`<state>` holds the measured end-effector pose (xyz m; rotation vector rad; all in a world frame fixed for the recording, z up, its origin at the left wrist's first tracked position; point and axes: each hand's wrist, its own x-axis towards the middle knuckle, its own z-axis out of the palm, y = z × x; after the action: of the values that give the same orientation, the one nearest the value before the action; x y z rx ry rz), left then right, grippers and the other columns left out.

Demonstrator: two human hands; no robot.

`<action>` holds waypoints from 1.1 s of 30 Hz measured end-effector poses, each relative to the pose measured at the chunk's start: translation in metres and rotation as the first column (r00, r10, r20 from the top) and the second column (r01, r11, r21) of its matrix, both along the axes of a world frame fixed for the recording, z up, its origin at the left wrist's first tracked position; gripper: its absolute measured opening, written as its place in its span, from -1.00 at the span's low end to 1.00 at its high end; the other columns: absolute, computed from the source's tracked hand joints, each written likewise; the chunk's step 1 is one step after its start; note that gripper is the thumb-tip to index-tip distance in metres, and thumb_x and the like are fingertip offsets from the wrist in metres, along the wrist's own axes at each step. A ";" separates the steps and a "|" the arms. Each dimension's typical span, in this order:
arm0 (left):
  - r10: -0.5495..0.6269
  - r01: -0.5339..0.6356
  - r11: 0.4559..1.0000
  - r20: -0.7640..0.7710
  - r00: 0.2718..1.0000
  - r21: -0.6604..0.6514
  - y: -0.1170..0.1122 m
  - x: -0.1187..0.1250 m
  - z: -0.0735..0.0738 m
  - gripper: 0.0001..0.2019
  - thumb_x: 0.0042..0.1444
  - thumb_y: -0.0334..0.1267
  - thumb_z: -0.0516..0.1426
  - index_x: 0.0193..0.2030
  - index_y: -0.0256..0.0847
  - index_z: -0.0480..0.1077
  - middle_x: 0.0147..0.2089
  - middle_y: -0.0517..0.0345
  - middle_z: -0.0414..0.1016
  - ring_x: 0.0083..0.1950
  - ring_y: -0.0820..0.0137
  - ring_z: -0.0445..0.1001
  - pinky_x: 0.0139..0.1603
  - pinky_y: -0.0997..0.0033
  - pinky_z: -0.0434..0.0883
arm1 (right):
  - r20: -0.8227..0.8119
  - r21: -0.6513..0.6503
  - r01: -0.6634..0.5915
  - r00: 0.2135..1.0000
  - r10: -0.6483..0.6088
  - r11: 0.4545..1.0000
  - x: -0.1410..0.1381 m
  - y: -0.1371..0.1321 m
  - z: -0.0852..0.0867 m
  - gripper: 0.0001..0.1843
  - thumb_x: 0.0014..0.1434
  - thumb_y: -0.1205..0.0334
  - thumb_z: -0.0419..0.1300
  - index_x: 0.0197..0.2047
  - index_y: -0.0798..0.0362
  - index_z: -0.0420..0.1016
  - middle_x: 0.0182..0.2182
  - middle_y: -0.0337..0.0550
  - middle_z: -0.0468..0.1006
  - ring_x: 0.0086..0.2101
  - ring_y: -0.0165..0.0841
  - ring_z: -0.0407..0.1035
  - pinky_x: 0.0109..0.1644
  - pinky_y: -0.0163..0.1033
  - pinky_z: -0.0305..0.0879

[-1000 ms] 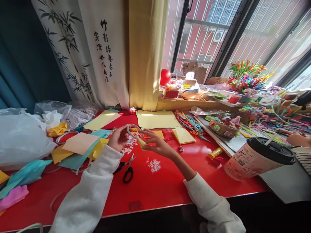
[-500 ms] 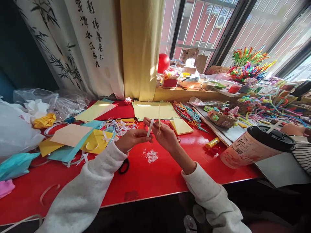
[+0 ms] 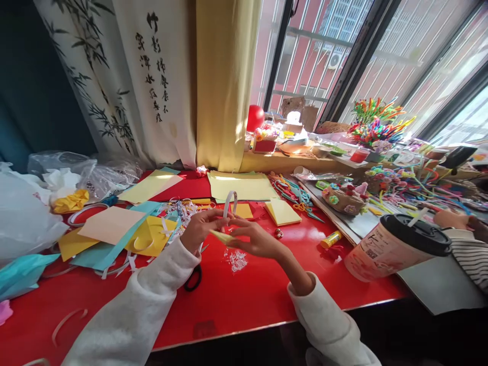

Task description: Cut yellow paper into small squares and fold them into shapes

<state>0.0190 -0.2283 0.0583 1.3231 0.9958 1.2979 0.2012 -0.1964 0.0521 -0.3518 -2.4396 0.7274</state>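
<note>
Above the red table, my left hand (image 3: 202, 230) pinches a narrow white paper strip (image 3: 227, 202), which arches up into a loop between my hands. The right fingertips seem to meet the strip's other end, though the exact contact is hard to see. My right hand (image 3: 258, 239) is closed on a small flat piece of pale yellow paper (image 3: 220, 236), held nearly level with its tip pointing left. Beneath the hands lies a little heap of white paper shreds (image 3: 238, 261). Black-handled scissors (image 3: 193, 278) rest below my left wrist, partly hidden by it.
Coloured paper sheets (image 3: 110, 223) and curled strips lie left, near plastic bags (image 3: 26, 213). Behind are yellow sheets (image 3: 244, 186) and a yellow paper pad (image 3: 282, 211). A glue stick (image 3: 331, 239) and lidded drink cup (image 3: 396, 246) stand right, beside another person's striped sleeve (image 3: 468, 254).
The white strip has gone from straight to bent in a loop. My right hand has turned over, swinging the yellow paper from upright to nearly level. The view has tilted up slightly.
</note>
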 end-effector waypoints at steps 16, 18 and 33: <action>0.022 -0.018 0.991 -0.028 0.999 0.133 -0.002 0.001 0.003 -0.66 -0.17 -0.19 0.31 -0.29 -0.23 0.31 -0.35 0.24 0.37 -0.42 0.54 0.34 -0.40 0.52 0.29 | -0.047 0.628 0.117 0.992 -0.113 0.770 -0.006 -0.009 -0.008 -0.86 0.23 0.33 0.05 -0.34 0.13 0.40 -0.33 -0.04 0.48 -0.29 -0.35 0.36 -0.12 -0.17 0.35; 0.024 -0.011 0.987 -0.082 0.996 0.161 -0.003 0.000 0.001 -0.63 -0.11 -0.20 0.28 -0.15 -0.20 0.33 -0.25 0.20 0.38 -0.38 0.55 0.34 -0.36 0.51 0.28 | -0.050 0.617 0.121 0.992 -0.115 0.778 -0.005 -0.010 -0.009 -0.86 0.22 0.33 0.05 -0.34 0.12 0.40 -0.37 -0.06 0.47 -0.32 -0.35 0.34 -0.17 -0.18 0.34; 0.056 0.018 0.983 -0.400 0.915 0.181 -0.001 -0.005 0.002 -0.70 0.07 -0.03 0.06 -0.39 -0.25 0.41 -0.45 0.19 0.38 -0.35 0.40 0.35 -0.29 0.44 0.27 | -0.423 -0.678 -0.350 0.905 0.046 0.646 -0.006 -0.025 -0.005 -0.75 0.06 0.06 0.21 -0.38 0.09 0.49 -0.28 -0.05 0.51 -0.24 -0.24 0.43 -0.12 -0.08 0.35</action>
<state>0.0136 -0.2298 0.0600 1.7758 1.1939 1.1729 0.1952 -0.2212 0.0466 -0.2047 -1.7210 1.7369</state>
